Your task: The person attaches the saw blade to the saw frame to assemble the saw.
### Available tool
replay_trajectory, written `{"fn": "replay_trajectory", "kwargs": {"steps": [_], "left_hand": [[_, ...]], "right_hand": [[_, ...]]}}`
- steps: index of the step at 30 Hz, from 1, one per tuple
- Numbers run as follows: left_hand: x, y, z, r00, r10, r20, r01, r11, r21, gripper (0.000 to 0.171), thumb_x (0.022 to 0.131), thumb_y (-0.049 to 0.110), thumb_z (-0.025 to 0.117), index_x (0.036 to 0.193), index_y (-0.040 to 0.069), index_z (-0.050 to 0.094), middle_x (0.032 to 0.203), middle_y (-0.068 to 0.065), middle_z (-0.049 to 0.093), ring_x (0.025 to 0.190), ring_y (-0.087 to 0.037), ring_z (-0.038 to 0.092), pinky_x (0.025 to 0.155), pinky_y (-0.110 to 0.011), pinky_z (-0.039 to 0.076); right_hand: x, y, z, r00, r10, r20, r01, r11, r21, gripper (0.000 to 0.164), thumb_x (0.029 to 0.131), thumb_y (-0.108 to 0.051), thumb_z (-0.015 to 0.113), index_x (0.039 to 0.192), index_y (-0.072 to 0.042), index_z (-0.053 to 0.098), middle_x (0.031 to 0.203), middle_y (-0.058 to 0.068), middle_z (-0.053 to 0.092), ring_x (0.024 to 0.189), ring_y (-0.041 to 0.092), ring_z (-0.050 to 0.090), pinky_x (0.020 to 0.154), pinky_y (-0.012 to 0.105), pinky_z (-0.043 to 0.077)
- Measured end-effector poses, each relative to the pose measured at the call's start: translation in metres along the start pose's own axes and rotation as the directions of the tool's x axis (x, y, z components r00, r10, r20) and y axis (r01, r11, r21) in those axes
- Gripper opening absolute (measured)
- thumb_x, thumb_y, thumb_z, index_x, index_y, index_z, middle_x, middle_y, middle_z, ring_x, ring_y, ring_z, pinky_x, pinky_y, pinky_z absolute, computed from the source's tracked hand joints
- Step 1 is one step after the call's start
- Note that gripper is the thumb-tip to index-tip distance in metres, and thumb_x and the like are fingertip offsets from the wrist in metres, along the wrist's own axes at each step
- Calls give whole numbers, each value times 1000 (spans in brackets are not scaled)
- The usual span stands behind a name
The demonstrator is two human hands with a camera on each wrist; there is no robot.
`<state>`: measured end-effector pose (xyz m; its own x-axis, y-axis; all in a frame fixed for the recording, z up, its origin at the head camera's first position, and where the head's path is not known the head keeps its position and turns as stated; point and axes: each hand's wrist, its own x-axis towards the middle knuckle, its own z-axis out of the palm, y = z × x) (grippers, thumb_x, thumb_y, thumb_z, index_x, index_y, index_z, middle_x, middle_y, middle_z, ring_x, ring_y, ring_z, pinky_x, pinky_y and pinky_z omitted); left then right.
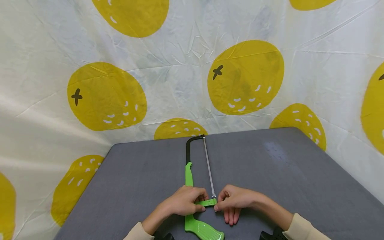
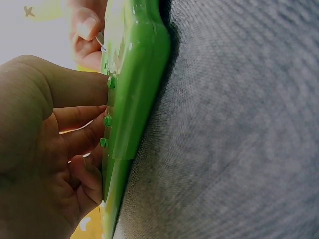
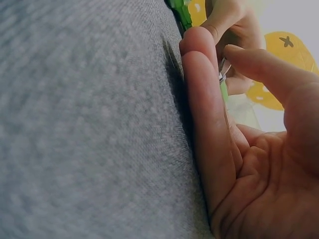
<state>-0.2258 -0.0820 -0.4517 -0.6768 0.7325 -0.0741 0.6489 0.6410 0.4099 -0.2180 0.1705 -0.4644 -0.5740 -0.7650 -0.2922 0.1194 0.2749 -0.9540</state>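
Note:
A hacksaw (image 1: pixel 188 175) lies on the grey table, its black front bow at the far end and its green grip (image 1: pixel 204 229) nearest me. The thin metal blade (image 1: pixel 209 166) runs along its right side to a short green crossbar (image 1: pixel 207 202). My left hand (image 1: pixel 186 200) reaches over the frame and pinches that crossbar between thumb and fingers. At the crossbar's right end, my right hand (image 1: pixel 237 200) pinches a small silver fitting (image 3: pixel 224 69) with thumb and index finger. Its lower fingers (image 3: pixel 204 94) stretch out along the tabletop. The fitting is mostly hidden by the fingertips.
The grey table (image 1: pixel 144 173) has rounded far corners. Behind and around it hangs a white cloth (image 1: pixel 177 83) printed with large yellow fruit. Beige sleeves (image 1: pixel 303 228) and dark wrist gear (image 1: pixel 273 234) show at the bottom edge.

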Motion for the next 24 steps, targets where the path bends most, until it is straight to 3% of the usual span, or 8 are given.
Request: {"fn": "replay_trajectory", "kwargs": {"steps": [24], "left_hand": [[0, 3, -2, 1000, -8, -5, 8, 1000, -8, 17, 90, 29, 79, 105, 28, 71, 86, 19, 66, 73, 7, 54, 72, -16, 45]], "right_hand": [[-2, 0, -5, 998, 6, 67, -7, 1000, 21, 19, 97, -15, 63, 102, 4, 68, 69, 3, 72, 57, 7, 71, 52, 24, 57]]}}
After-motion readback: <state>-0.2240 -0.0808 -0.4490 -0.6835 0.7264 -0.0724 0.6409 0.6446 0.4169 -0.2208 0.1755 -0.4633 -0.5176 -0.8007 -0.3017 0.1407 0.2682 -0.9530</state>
